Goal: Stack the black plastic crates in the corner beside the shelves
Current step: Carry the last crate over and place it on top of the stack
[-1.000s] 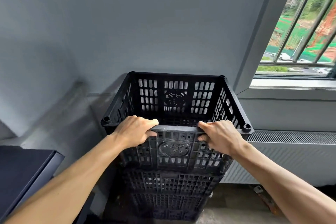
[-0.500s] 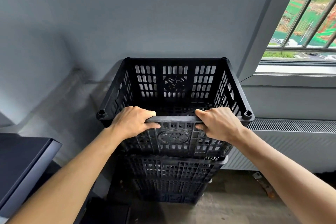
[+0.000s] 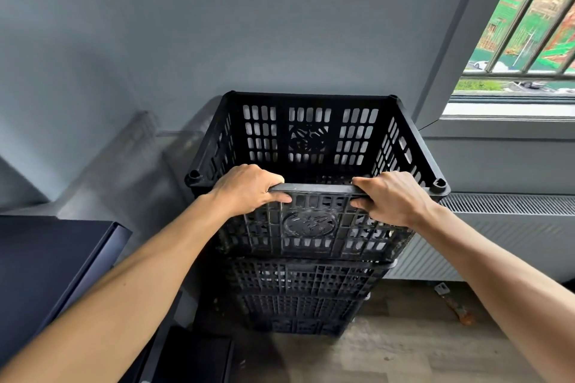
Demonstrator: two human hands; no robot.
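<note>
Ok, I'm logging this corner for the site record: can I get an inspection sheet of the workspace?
Surface: wood-look floor, bare where visible.
Job's things: top crate sits on a stack of black crates against the grey wall.
Clutter: small scrap on the floor by the radiator.
Hands: left hand and right hand both grip the top crate's near rim.
Cables: nothing seen.
Surroundings: dark shelf at left, barred window at right.
</note>
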